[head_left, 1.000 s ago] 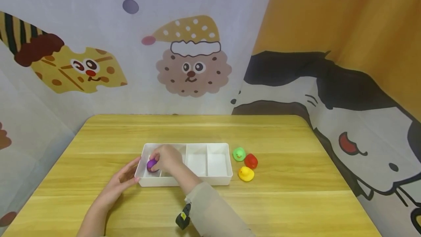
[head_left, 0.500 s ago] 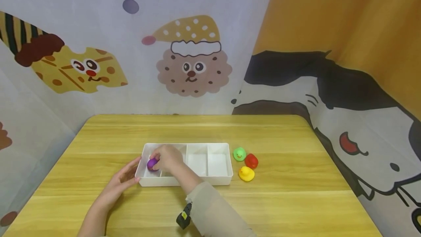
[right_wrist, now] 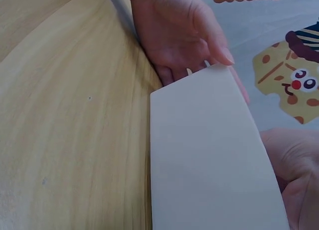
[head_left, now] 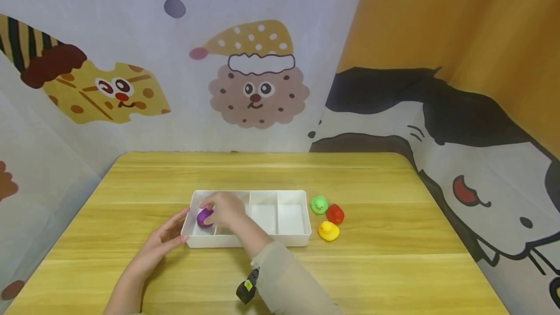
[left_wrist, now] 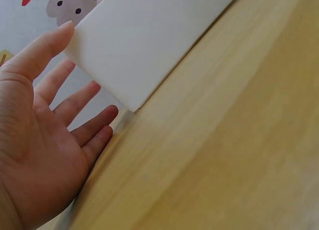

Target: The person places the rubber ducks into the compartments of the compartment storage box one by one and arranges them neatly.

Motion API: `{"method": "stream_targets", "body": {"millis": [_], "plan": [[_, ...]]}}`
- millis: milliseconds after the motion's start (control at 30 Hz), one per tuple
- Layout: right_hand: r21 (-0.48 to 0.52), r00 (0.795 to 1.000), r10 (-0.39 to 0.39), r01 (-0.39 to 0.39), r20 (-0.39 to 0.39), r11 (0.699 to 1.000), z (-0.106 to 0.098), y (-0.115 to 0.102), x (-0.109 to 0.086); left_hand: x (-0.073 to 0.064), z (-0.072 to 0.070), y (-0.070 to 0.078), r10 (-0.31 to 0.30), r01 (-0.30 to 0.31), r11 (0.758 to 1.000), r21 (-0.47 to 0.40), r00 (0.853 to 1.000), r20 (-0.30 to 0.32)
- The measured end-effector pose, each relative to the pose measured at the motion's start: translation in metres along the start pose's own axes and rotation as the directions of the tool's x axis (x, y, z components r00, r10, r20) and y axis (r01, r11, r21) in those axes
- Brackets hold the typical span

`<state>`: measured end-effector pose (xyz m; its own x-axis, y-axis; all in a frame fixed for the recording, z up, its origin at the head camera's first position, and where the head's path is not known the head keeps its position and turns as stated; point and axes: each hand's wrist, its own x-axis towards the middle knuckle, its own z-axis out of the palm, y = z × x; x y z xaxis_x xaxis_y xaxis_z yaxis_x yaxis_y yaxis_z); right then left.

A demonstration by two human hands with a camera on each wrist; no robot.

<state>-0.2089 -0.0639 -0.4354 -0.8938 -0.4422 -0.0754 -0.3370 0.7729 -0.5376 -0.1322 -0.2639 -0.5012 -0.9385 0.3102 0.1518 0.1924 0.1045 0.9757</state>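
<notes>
A white tray (head_left: 290, 241) divided into compartments lies on the table. Inside its leftmost compartment, my right hand (head_left: 227, 209) pinches a small round purple toy (head_left: 203, 218); the fingers hide part of it. In the right wrist view, only part of that hand (right_wrist: 299, 175) shows beyond the tray wall (right_wrist: 209, 155), and the toy is hidden. My left hand (head_left: 154, 246) is at the tray's left end. The left wrist view shows its thumb touching the tray's corner, with the other fingers (left_wrist: 77, 104) fairly straight and spread beside the end wall.
Right of the tray sit three small toy ducks: a green one (head_left: 319, 204), a red one (head_left: 335, 214) facing away and a yellow one (head_left: 329, 231). A black strap (head_left: 247, 288) is at the right wrist. A cartoon-printed curtain (head_left: 262, 8) stands behind the wooden table (head_left: 372, 276).
</notes>
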Motion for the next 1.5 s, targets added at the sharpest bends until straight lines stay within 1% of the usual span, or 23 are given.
{"method": "stream_targets", "body": {"millis": [100, 300, 500, 567, 667, 800, 900, 1067, 1200, 1400, 1500], "plan": [[0.033, 1.0, -0.003, 0.003, -0.003, 0.999, -0.005, 0.0, -0.002, 0.0, 0.0, 0.0, 0.0, 0.0, 1.0, -0.001, 1.0, -0.001], [0.087, 0.999, -0.031, 0.033, -0.028, 0.996, -0.014, 0.004, -0.008, 0.001, -0.001, 0.001, 0.004, -0.004, 1.0, -0.007, 1.0, 0.001], [0.159, 0.998, -0.041, 0.049, -0.052, 0.986, -0.025, 0.01, -0.013, 0.001, -0.001, 0.001, -0.002, 0.002, 1.0, -0.006, 1.0, 0.0], [0.188, 0.997, -0.052, 0.063, -0.062, 0.98, -0.029, 0.011, -0.016, 0.0, -0.001, 0.001, -0.004, 0.004, 1.0, -0.005, 1.0, 0.001], [0.212, 0.992, -0.088, 0.105, -0.086, 0.972, -0.034, 0.014, -0.021, 0.001, -0.001, 0.001, -0.004, 0.004, 1.0, -0.007, 1.0, 0.002], [0.228, 0.984, -0.136, 0.16, -0.116, 0.96, -0.042, 0.017, -0.03, 0.001, -0.001, 0.001, -0.003, 0.003, 1.0, -0.007, 1.0, -0.001], [0.238, 0.979, -0.148, 0.178, -0.139, 0.955, -0.049, 0.019, -0.037, 0.001, -0.001, 0.001, 0.002, -0.002, 1.0, -0.003, 1.0, -0.005], [0.291, 0.975, -0.152, 0.194, -0.162, 0.937, -0.058, 0.022, -0.049, 0.002, -0.001, 0.001, 0.006, -0.006, 1.0, -0.001, 1.0, -0.006], [0.349, 0.973, -0.152, 0.206, -0.176, 0.914, -0.065, 0.026, -0.06, 0.001, -0.001, 0.001, 0.008, -0.008, 1.0, -0.005, 1.0, -0.005], [0.411, 0.963, -0.169, 0.245, -0.212, 0.878, -0.073, 0.034, -0.077, 0.002, 0.0, 0.001, 0.01, -0.01, 1.0, 0.0, 1.0, -0.005], [0.415, 0.96, -0.166, 0.249, -0.226, 0.875, -0.078, 0.04, -0.086, 0.001, 0.001, 0.001, 0.004, -0.004, 1.0, 0.002, 1.0, -0.009]]}}
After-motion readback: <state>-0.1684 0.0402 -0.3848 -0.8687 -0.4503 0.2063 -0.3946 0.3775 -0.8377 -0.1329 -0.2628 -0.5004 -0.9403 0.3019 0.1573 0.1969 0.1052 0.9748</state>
